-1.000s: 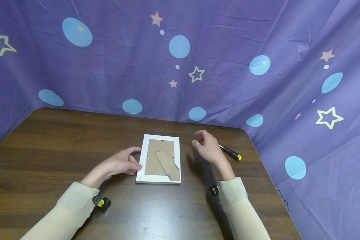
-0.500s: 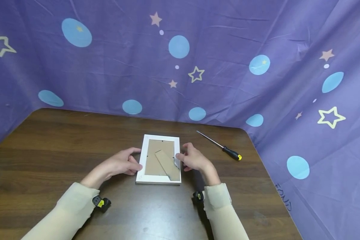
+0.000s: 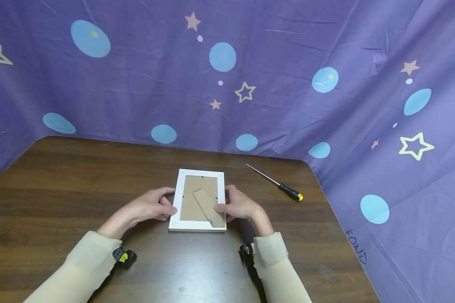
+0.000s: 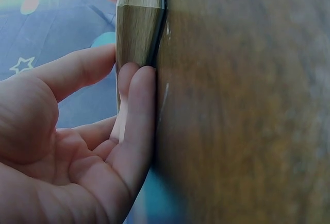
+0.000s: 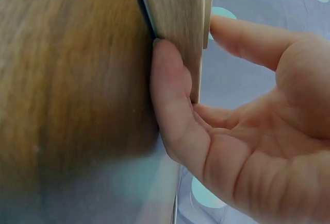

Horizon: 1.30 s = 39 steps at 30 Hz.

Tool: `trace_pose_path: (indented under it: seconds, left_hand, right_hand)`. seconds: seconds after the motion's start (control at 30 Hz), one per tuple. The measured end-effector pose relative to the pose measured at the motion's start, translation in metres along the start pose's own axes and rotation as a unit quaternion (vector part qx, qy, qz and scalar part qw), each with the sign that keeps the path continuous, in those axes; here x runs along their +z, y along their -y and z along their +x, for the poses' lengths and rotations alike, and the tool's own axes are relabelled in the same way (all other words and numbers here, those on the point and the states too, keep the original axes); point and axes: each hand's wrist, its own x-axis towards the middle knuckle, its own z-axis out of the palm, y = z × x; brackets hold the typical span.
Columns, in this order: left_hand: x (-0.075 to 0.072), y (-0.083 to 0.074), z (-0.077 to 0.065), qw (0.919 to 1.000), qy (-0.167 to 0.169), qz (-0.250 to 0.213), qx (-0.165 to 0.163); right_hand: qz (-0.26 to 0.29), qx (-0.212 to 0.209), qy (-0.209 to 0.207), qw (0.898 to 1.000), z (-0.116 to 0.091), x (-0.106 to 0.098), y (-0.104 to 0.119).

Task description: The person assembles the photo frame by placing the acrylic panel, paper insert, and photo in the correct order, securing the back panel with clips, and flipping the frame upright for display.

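A white-bordered picture frame lies on the table with its brown backing facing up, in the head view. Its slanted easel stand rests against the backing. My left hand pinches the left edge, thumb on the border near the lower corner. At the right edge, my right hand grips the frame, its thumb over the stand and its fingers along the side. Both wrist views show fingers against the pale wooden side, low by the tabletop. The front of the frame is hidden.
A screwdriver with a black and yellow handle lies to the right, beyond the right hand. The brown wooden table meets a purple patterned curtain at the back and right.
My right hand has come left from beside the screwdriver to the frame's right edge and taken hold there. My left hand has stayed on the left edge.
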Motion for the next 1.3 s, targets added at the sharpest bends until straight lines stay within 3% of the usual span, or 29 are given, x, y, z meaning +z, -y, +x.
trace_pose_path:
  seconds: [0.4,0.83,0.97,1.3]
  left_hand:
    - [-0.001,-0.002,-0.003,0.9998,0.009,0.014,0.007]
    - [-0.007,-0.004,-0.002,0.9974,0.051,-0.043,0.028]
    - [-0.005,-0.006,-0.001,0.9967,0.041,-0.058,0.040]
    - [-0.002,-0.017,-0.002,0.9946,-0.024,-0.060,0.082]
  right_hand:
    - [0.006,-0.006,0.000,1.000,0.000,0.003,0.002]
    - [0.024,0.007,-0.004,1.000,0.001,0.005,0.005]
    - [0.027,0.008,-0.007,1.000,0.001,0.006,0.005]
    - [0.033,0.009,-0.016,0.999,0.001,0.007,0.006]
